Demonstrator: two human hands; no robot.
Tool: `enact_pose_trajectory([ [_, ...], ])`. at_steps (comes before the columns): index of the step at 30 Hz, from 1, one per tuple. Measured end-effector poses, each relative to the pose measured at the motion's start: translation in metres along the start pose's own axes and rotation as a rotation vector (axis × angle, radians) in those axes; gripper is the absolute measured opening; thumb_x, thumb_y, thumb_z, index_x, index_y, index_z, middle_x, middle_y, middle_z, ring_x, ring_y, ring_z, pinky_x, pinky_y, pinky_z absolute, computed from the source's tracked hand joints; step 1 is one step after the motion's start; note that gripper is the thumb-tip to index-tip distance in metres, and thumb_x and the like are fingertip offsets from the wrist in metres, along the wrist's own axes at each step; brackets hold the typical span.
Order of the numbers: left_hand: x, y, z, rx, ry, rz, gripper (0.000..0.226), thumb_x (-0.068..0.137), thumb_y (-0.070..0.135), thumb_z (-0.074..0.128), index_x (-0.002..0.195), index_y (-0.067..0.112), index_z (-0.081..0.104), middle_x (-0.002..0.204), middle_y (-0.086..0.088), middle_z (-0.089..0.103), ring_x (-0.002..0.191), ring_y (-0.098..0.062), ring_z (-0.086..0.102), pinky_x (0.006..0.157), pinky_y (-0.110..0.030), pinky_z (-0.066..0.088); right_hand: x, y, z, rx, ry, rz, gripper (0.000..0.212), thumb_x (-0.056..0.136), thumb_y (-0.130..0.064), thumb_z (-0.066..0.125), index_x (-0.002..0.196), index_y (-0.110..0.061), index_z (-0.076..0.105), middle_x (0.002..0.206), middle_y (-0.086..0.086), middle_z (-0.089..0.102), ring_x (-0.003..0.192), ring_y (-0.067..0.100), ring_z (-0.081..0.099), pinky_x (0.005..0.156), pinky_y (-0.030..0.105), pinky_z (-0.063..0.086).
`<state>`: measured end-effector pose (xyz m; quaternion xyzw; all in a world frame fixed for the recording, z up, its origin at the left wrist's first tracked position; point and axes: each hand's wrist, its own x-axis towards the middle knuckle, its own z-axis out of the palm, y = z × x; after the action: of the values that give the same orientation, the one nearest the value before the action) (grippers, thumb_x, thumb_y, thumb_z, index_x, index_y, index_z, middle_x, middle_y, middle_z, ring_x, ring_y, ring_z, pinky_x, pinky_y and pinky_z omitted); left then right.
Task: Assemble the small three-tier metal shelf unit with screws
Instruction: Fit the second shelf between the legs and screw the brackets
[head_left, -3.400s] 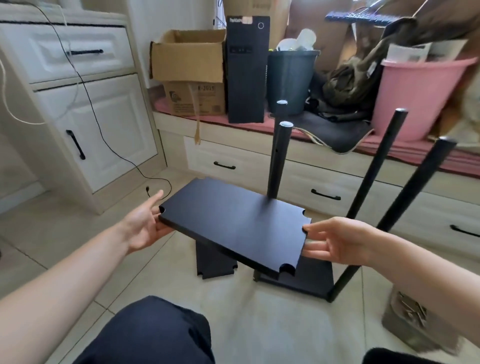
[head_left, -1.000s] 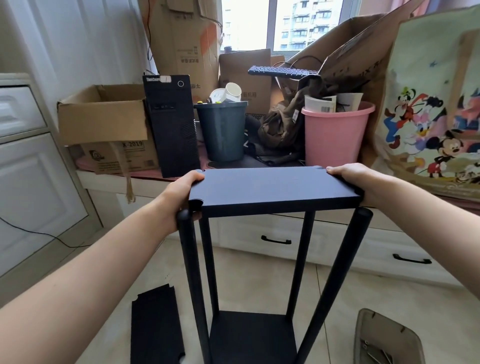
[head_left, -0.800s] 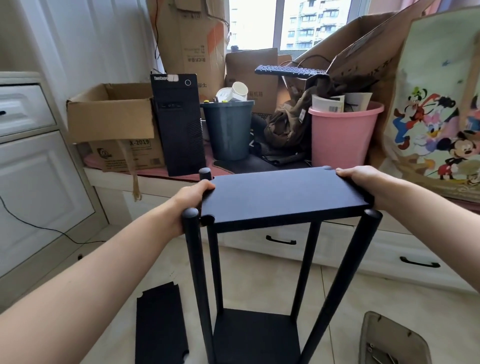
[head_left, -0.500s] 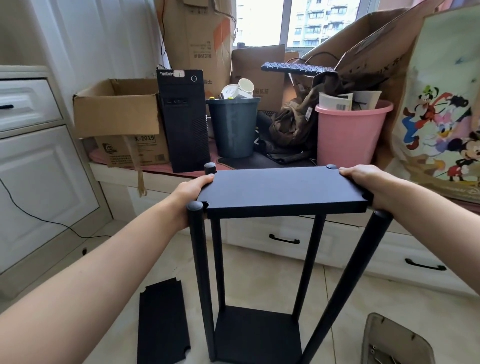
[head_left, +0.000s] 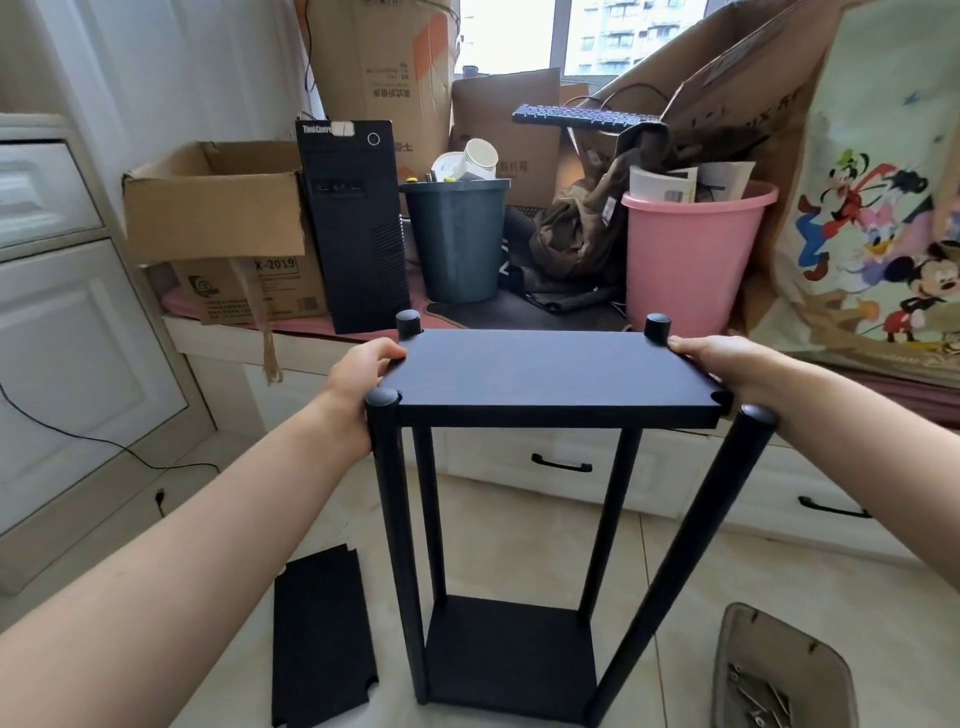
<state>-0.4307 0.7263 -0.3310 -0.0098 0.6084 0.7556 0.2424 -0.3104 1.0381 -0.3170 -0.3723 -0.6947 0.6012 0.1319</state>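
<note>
A black shelf board sits level among the tops of the black poles. The near left pole and both far poles fit its corner notches. The near right pole leans outward, clear of its notch. All poles rise from the bottom board on the floor. My left hand grips the board's left edge. My right hand grips its right edge. A third board lies flat on the tiles at the lower left. A grey tray with screws lies at the lower right.
Behind the frame runs a low white drawer bench loaded with cardboard boxes, a black computer tower, a dark bin and a pink bucket. A white cabinet stands at the left, with a black cable on the floor.
The board has come down a little between the pole tops, so the two far pole caps now stand above it. Both hands kept their hold on its ends.
</note>
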Motion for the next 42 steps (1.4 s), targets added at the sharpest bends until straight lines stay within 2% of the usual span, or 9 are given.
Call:
enact_pose_trajectory([
  [4, 0.003, -0.002, 0.001, 0.006, 0.051, 0.009, 0.039, 0.095, 0.023, 0.055, 0.128, 0.004, 0.062, 0.100, -0.005, 0.067, 0.069, -0.018, 0.065, 0.048, -0.022, 0.052, -0.011, 0.010, -0.006, 0.166, -0.136, 0.045, 0.017, 0.102, -0.016, 0.049, 0.106, -0.004, 0.060, 0.079, 0.008, 0.068, 0.061, 0.017, 0.068, 0.040, 0.019, 0.049],
  [7, 0.006, -0.004, 0.000, 0.006, 0.062, 0.021, 0.040, 0.095, 0.022, 0.056, 0.129, 0.003, 0.062, 0.106, -0.007, 0.067, 0.074, -0.020, 0.066, 0.053, -0.025, 0.053, -0.018, 0.023, -0.013, 0.230, -0.184, 0.075, 0.022, 0.100, -0.016, 0.049, 0.110, -0.001, 0.062, 0.084, 0.008, 0.073, 0.068, 0.021, 0.071, 0.068, 0.033, 0.058],
  [9, 0.006, -0.007, -0.001, 0.028, 0.071, 0.030, 0.040, 0.094, 0.022, 0.056, 0.129, 0.002, 0.062, 0.105, -0.009, 0.066, 0.081, -0.023, 0.064, 0.061, -0.028, 0.051, -0.020, 0.035, -0.016, 0.187, -0.173, 0.084, 0.031, 0.098, -0.015, 0.053, 0.122, 0.002, 0.061, 0.102, 0.014, 0.068, 0.086, 0.029, 0.065, 0.093, 0.040, 0.050],
  [11, 0.007, -0.009, -0.003, 0.039, 0.071, 0.034, 0.038, 0.094, 0.023, 0.057, 0.125, 0.002, 0.063, 0.103, -0.009, 0.065, 0.082, -0.024, 0.063, 0.064, -0.030, 0.050, -0.022, 0.042, -0.017, 0.153, -0.147, 0.096, 0.037, 0.095, -0.013, 0.056, 0.127, 0.005, 0.059, 0.105, 0.019, 0.060, 0.092, 0.032, 0.057, 0.101, 0.044, 0.044],
  [16, 0.008, -0.020, -0.007, 0.059, 0.067, 0.016, 0.025, 0.091, 0.027, 0.059, 0.108, 0.008, 0.062, 0.097, -0.008, 0.062, 0.078, -0.022, 0.060, 0.064, -0.031, 0.045, -0.029, 0.041, -0.009, 0.222, -0.088, 0.135, 0.010, 0.092, -0.011, 0.051, 0.095, -0.005, 0.058, 0.084, 0.008, 0.063, 0.066, 0.023, 0.060, 0.065, 0.033, 0.044],
  [20, 0.010, -0.027, -0.014, 0.047, 0.046, 0.008, 0.021, 0.090, 0.029, 0.062, 0.097, 0.010, 0.064, 0.085, -0.005, 0.064, 0.070, -0.021, 0.061, 0.060, -0.030, 0.046, -0.029, 0.047, -0.005, 0.247, -0.076, 0.124, 0.008, 0.090, -0.012, 0.052, 0.083, -0.008, 0.054, 0.075, 0.006, 0.052, 0.048, 0.018, 0.052, 0.045, 0.023, 0.038],
  [26, 0.011, -0.035, -0.018, 0.002, 0.048, 0.040, 0.019, 0.088, 0.031, 0.068, 0.088, 0.013, 0.067, 0.083, -0.004, 0.068, 0.070, -0.022, 0.063, 0.063, -0.029, 0.049, -0.028, 0.056, 0.001, 0.307, -0.084, 0.082, 0.017, 0.095, -0.012, 0.054, 0.107, -0.002, 0.059, 0.090, 0.013, 0.057, 0.067, 0.024, 0.054, 0.063, 0.033, 0.041],
  [33, 0.013, -0.053, -0.022, -0.007, 0.054, -0.046, 0.016, 0.090, 0.029, 0.066, 0.095, 0.014, 0.068, 0.076, -0.003, 0.072, 0.060, -0.019, 0.070, 0.051, -0.024, 0.053, -0.020, 0.070, 0.002, 0.251, -0.056, 0.175, 0.018, 0.093, -0.014, 0.056, 0.077, -0.004, 0.059, 0.071, 0.010, 0.061, 0.058, 0.023, 0.058, 0.058, 0.032, 0.046],
  [42, 0.023, -0.074, -0.028, 0.004, 0.056, -0.064, 0.018, 0.092, 0.030, 0.062, 0.083, 0.015, 0.065, 0.069, -0.001, 0.068, 0.059, -0.019, 0.065, 0.050, -0.023, 0.049, -0.007, 0.088, 0.008, 0.187, -0.072, 0.180, 0.016, 0.091, -0.018, 0.060, 0.083, -0.004, 0.061, 0.081, 0.011, 0.063, 0.068, 0.025, 0.061, 0.061, 0.034, 0.048],
])
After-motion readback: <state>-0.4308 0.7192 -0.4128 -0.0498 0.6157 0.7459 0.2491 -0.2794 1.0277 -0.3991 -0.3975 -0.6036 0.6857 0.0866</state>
